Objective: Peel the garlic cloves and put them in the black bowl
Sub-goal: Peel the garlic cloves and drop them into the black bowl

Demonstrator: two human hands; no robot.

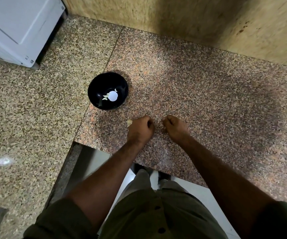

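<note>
Left hand (140, 129), right hand (174, 127) curled on countertop (208, 100); contents hidden.

Dim, warm indoor light. A bright white glare spot sits in the black bowl (108, 91). Soft shadows darken the surface (199, 87) toward its right edge. Wide-angle bending and slight blur at the edges.

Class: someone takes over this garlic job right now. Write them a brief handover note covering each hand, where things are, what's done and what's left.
Left hand and right hand: both curled over the granite counter; what they grip is hidden.
Black bowl: ahead and left of the hands, holding a few peeled cloves.
A scrap of peel lies beside the left hand.
Left: finish peeling, drop the cloves in the bowl.
</note>
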